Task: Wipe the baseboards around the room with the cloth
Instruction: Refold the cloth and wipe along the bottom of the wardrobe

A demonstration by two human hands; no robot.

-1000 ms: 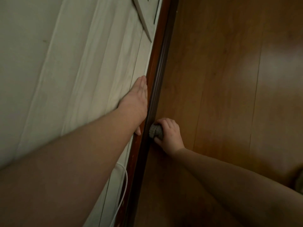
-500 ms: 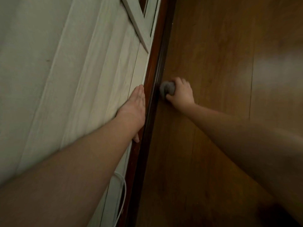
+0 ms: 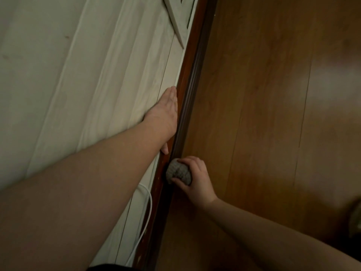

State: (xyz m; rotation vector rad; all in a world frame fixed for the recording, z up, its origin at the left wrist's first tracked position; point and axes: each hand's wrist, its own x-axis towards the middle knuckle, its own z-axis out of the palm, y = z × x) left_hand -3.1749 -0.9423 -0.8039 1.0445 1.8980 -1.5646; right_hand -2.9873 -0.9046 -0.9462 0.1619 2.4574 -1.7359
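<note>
- Grey cloth (image 3: 178,174), bunched in the right hand (image 3: 197,180) grip, presses the dark baseboard (image 3: 187,90) (drawn back nearer since a half-second ago: return stroke).
- Left hand (image 3: 166,114) flat against the wall (image 3: 78,75), fingers straight.

Baseboard (image 3: 187,89) runs diagonally from top centre to bottom centre, dividing the view. Wall (image 3: 58,75) lies to its left, floor (image 3: 273,114) to its right. Left hand (image 3: 166,114) lies flat on the wall, fingers along the baseboard's upper edge. Right hand (image 3: 197,180) is on the floor side, below the left hand, holding the cloth (image 3: 178,173) against the baseboard. Cable (image 3: 148,212) lies against the wall, just left of the baseboard, under the left forearm.
</note>
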